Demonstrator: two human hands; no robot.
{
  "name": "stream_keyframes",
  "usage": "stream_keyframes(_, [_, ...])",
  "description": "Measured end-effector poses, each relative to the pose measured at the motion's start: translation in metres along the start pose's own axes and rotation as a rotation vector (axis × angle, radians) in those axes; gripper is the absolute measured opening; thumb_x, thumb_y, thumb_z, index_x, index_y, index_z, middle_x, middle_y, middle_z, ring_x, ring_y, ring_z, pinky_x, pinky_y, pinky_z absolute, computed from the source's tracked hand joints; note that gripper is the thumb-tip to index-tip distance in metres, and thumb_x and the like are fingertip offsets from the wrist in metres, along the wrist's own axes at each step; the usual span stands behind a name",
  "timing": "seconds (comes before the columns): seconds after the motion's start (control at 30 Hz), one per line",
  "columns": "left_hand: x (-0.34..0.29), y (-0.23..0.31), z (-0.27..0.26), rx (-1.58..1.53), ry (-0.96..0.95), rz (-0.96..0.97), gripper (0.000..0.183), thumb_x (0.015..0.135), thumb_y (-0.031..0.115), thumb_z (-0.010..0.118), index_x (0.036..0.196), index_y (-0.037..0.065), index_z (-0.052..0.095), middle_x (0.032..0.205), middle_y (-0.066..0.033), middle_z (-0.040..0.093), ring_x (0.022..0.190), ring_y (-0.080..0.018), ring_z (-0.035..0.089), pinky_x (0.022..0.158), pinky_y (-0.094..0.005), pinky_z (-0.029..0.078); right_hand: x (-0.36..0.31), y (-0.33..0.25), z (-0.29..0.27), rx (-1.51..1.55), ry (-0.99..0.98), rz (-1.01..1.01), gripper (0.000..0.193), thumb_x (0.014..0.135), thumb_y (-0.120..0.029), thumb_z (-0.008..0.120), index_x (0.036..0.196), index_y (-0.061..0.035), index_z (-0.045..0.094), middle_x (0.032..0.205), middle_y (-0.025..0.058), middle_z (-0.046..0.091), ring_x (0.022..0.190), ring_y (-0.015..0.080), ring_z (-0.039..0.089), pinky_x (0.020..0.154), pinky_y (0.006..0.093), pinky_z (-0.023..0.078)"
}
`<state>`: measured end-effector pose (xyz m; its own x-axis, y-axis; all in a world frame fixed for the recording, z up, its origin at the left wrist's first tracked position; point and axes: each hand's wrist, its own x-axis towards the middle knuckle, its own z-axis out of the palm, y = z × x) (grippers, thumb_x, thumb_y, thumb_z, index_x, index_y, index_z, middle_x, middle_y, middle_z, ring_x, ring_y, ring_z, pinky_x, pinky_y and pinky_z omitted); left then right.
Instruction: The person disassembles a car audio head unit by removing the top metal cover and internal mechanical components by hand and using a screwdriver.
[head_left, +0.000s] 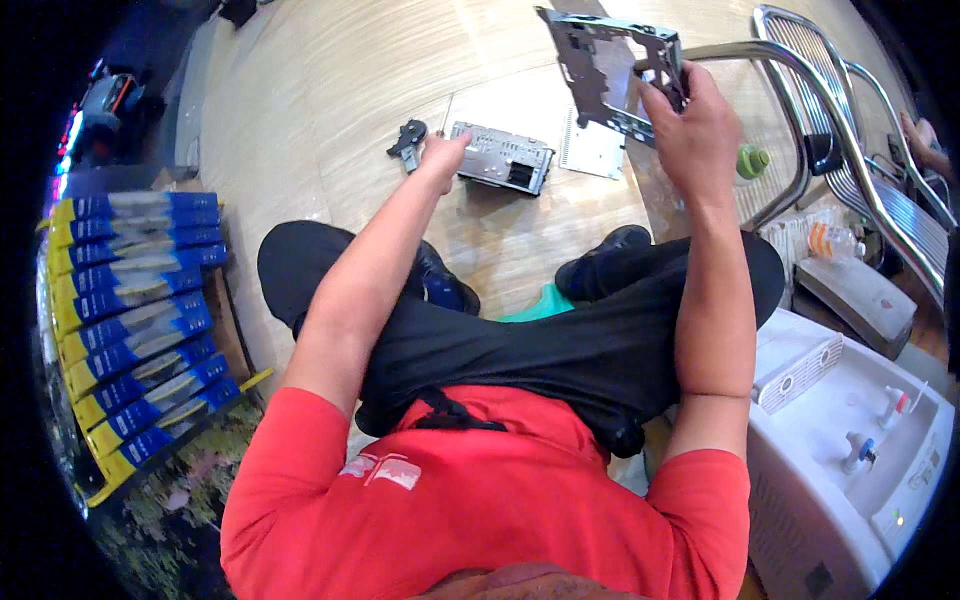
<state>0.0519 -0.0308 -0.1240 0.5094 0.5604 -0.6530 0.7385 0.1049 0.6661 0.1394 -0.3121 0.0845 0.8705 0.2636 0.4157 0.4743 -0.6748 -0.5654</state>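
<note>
In my raised right hand (695,125) is a dark metal bracket frame (598,85) with large cutouts, gripped by its right side and tilted above the floor. My left hand (443,162) closes on the left end of a flat silver metal box (505,160), a slotted electronics casing with a dark opening at its front right. Just left of that hand lies a small black and grey part (408,142), its kind unclear. A thin rod sticks up beyond the fingers; whether I hold it is hidden. Right of the box rests a pale perforated metal plate (592,145).
Chrome chairs (840,150) stand at the right, with a green bottle (752,162) by their legs. A white water dispenser (850,430) is near right. Blue and yellow packages (145,310) fill a rack at left. Another person's hand (918,132) shows at far right.
</note>
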Motion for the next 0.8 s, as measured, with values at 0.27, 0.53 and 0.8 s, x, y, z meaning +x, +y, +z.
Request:
stream_keyframes(0.27, [0.041, 0.023, 0.083, -0.361, 0.442, -0.397, 0.13, 0.067, 0.047, 0.079, 0.146, 0.001, -0.013, 0.151, -0.0287, -0.007, 0.14, -0.0416, 0.009, 0.11, -0.0554, 0.022, 0.003, 0.014, 0.006, 0.079, 0.049, -0.03, 0.031, 0.077, -0.028, 0.069, 0.094, -0.0034, 0.061, 0.082, 0.0172, 0.066, 0.076, 0.0378, 0.063, 0.067, 0.0447, 0.05])
stream_keyframes(0.53, [0.002, 0.002, 0.078, -0.347, 0.493, -0.25, 0.118, 0.059, 0.03, 0.081, 0.146, 0.002, 0.006, 0.152, -0.0246, -0.003, 0.139, -0.0416, 0.014, 0.112, -0.0477, 0.026, 0.013, 0.014, -0.003, 0.091, 0.033, 0.017, 0.031, 0.077, -0.024, 0.073, 0.099, -0.0029, 0.064, 0.08, 0.0112, 0.068, 0.072, 0.0242, 0.066, 0.066, 0.0336, 0.051])
stream_keyframes(0.8, [-0.009, -0.097, 0.06, -0.495, 0.575, -0.395, 0.11, 0.064, 0.016, 0.077, 0.148, 0.007, 0.007, 0.149, -0.0247, 0.011, 0.135, -0.0387, 0.028, 0.105, -0.0449, 0.039, 0.011, 0.004, 0.006, 0.054, 0.056, -0.026, 0.031, 0.078, -0.026, 0.073, 0.096, -0.0022, 0.065, 0.078, 0.0106, 0.069, 0.068, 0.0229, 0.066, 0.064, 0.0328, 0.05])
